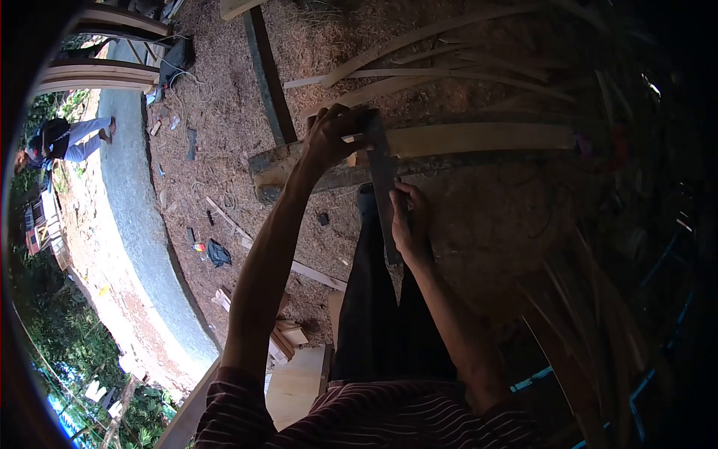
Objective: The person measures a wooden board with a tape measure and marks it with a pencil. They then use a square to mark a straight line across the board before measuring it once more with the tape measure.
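Our left fingers and right fingers hold the strip; if the 2 push unevenly, it could skew against the board beside them.

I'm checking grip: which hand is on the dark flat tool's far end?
The left hand, by the pale board; the right hand is nearer the striped shirt.

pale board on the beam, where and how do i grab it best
Probably by both long edges near mid-length, from above, right of the dark blade: the board is long and narrow, lying lengthwise along the beam, its top bare there.
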Action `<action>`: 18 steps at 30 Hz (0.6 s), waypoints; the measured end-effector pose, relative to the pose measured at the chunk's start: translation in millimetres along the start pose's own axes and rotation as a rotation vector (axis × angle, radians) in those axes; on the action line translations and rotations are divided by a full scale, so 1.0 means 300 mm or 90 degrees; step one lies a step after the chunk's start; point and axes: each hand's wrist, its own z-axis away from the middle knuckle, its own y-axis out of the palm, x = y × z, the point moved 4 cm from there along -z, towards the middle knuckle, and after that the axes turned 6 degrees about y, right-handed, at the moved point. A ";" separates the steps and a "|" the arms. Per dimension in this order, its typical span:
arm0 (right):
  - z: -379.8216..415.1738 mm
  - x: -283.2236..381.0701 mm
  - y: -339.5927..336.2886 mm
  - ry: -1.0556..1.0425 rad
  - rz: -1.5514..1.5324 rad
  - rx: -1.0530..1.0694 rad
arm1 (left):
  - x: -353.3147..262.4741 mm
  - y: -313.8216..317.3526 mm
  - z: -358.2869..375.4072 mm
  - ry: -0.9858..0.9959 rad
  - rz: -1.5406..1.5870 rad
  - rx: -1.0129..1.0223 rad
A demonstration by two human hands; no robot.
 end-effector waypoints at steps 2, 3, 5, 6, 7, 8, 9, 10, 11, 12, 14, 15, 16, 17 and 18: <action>0.001 0.003 -0.003 -0.027 0.037 -0.004 | 0.013 0.001 -0.001 0.006 0.023 0.006; 0.004 0.011 -0.006 -0.053 0.075 -0.007 | 0.018 0.007 0.000 0.010 0.046 0.012; 0.010 0.021 -0.010 -0.021 0.050 0.017 | 0.014 0.009 0.008 0.019 0.014 0.001; 0.013 0.026 -0.005 0.010 0.024 0.043 | 0.009 0.003 0.010 0.027 -0.019 -0.011; 0.014 0.029 -0.002 0.010 0.023 0.043 | 0.010 0.000 0.008 0.027 -0.020 -0.011; 0.013 0.025 -0.001 0.024 0.018 0.046 | 0.017 0.004 0.005 0.028 0.001 -0.006; 0.014 0.021 -0.002 0.038 0.013 0.048 | 0.021 0.010 0.004 0.028 0.023 -0.002; 0.013 0.020 0.001 0.038 0.013 0.048 | 0.025 0.015 0.004 0.029 0.023 -0.002; 0.013 0.026 0.002 -0.001 0.019 0.027 | 0.025 0.015 0.003 0.023 0.032 -0.004; 0.016 0.032 0.001 -0.039 0.025 0.007 | 0.026 0.015 0.006 0.017 0.041 -0.005; 0.018 0.030 0.000 -0.037 0.026 0.005 | 0.018 0.013 0.011 0.019 0.026 -0.011; 0.019 0.031 -0.001 -0.038 0.027 0.004 | 0.014 0.010 0.012 0.021 0.012 -0.020; 0.019 0.033 -0.001 -0.037 0.027 0.004 | 0.012 0.007 0.011 0.021 0.011 -0.020; 0.020 0.034 -0.002 -0.046 0.026 0.006 | 0.014 0.010 0.011 0.010 0.027 -0.009; 0.019 0.035 -0.003 -0.055 0.025 0.007 | 0.017 0.013 0.010 0.001 0.043 0.001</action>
